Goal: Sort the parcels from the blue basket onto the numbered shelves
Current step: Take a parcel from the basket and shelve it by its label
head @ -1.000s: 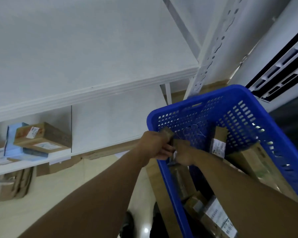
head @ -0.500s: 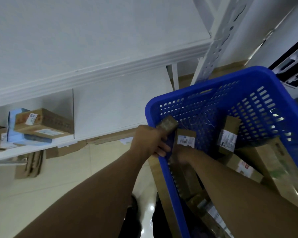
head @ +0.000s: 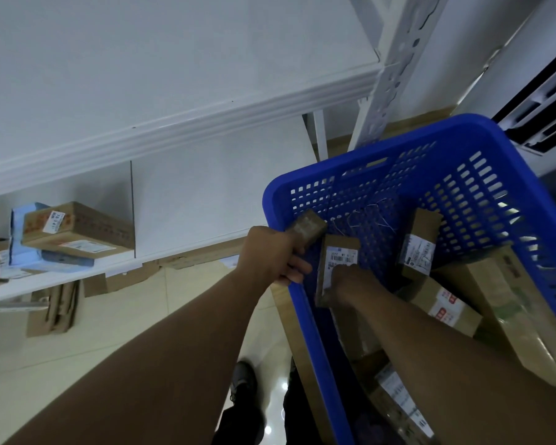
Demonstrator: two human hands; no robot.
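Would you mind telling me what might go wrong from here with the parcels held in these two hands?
1. The left hand grips a small brown parcel right over the rim of the blue basket; a slip might drop it onto the floor.
2. The right hand holds a labelled parcel inside the basket; handling two parcels at once may mix up their shelves.

A white metal rack (head: 174, 130) fills the left, its perforated post (head: 395, 59) rising at the top right. Glossy cream floor tiles (head: 109, 316) show small bright glints. Flattened cardboard (head: 58, 313) lies beneath the lower shelf (head: 77, 274). A white louvred unit (head: 546, 114) stands at the far right.
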